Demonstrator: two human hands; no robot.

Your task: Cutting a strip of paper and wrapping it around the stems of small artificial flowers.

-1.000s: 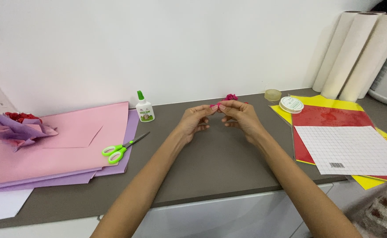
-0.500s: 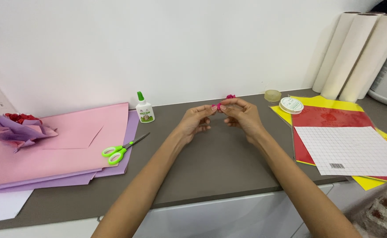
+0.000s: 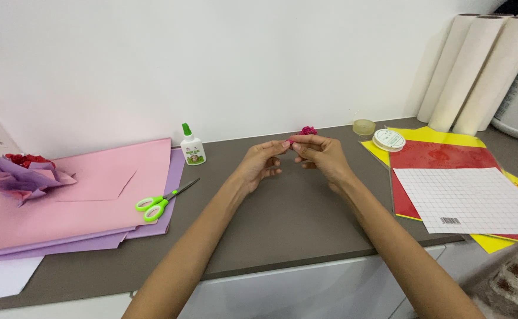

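both hands meet over the middle of the bench, fingertips pinched together on a small pink-red piece of paper [image 3: 291, 142]. the left hand [image 3: 260, 165] and the right hand [image 3: 322, 156] each close narrowly on it from their own side, holding it just above the bench top [image 3: 282, 218]; its shape is too small to make out. a small red paper flower [image 3: 309, 130] sits just behind the hands, near the back edge by the wall. toward the left end lie green scissors [image 3: 159, 201], a glue bottle [image 3: 191, 146] and pink paper sheets [image 3: 76, 195]. toward the right end lie a tape roll [image 3: 389, 140] and red and yellow sheets [image 3: 448, 159]. judging by this, one flower looks finished and the pinched piece is at an early shaping stage, with glue and scissors untouched.
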